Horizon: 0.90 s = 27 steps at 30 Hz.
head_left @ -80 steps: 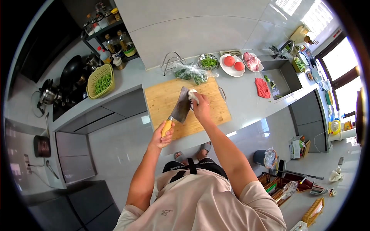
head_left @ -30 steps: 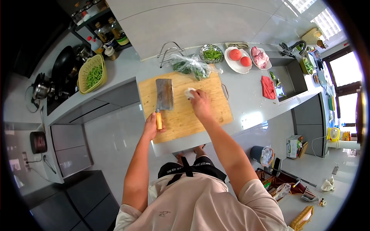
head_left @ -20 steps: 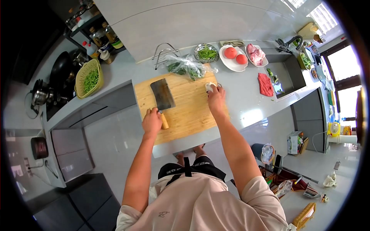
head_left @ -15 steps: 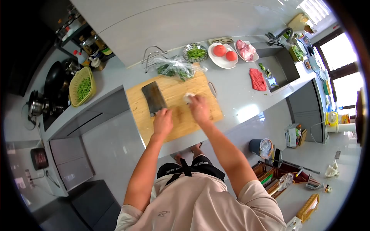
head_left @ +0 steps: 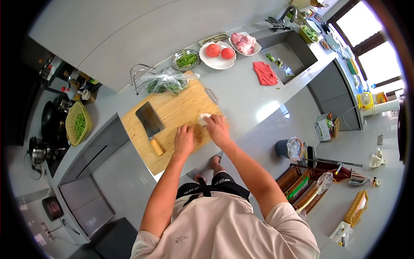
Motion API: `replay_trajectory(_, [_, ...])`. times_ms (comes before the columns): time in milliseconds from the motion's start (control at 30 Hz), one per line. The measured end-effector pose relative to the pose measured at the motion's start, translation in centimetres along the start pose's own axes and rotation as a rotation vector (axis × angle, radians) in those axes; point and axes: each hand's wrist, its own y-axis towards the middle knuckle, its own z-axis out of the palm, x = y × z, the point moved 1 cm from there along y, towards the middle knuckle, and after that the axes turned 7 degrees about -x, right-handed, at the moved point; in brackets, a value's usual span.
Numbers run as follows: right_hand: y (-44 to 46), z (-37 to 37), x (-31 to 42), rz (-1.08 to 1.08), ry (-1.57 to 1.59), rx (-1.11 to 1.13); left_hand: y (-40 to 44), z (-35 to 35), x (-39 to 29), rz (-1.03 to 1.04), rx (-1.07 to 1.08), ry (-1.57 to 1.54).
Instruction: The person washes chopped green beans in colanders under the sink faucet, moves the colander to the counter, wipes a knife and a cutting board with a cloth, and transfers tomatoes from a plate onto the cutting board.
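Observation:
A wooden cutting board lies on the counter in front of me. My right hand pinches a small white thing, too indistinct to name, low over the right part of the board. Beside it on the left, my left hand is low over the board, fingers bent downward and slightly apart, with nothing visible in them. To the left of that hand lies a cleaver, its wooden handle towards me. At the far side of the board sits a clear plastic bag of greens.
Behind the board stand a plate of cut greens, a plate with two tomatoes and a plate of raw meat. A red cloth lies by the sink. On the left is a basket of green beans.
The view has turned, shifting the counter left. My left hand has moved right relative to the board, away from the cleaver, whose handle now shows. My right hand still pinches the white thing.

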Motion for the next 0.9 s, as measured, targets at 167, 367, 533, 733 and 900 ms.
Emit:
replay_trajectory(167, [-0.3, -1.6, -4.8, 0.376, -0.005, -0.176, 0.3, 0.9, -0.9, 0.017, -0.002, -0.023])
replay_trajectory(367, [-2.2, -3.9, -3.4, 0.164, 0.059, -0.02, 0.8, 2.0, -1.7, 0.045, -0.029, -0.047])
replay_trajectory(533, [1.0, -2.2, -3.9, 0.434, 0.053, -0.168, 2.0, 1.6, -1.4, -0.015, -0.039, -0.028])
replay_trajectory(733, [8.1, 2.9, -0.4, 0.082, 0.124, 0.048, 3.5, 1.4, -1.1, -0.066, -0.094, 0.04])
replay_trajectory(900, [11.4, 4.9, -4.7, 0.156, 0.089, 0.004, 4.8, 1.1, -1.4, -0.078, -0.085, 0.044])
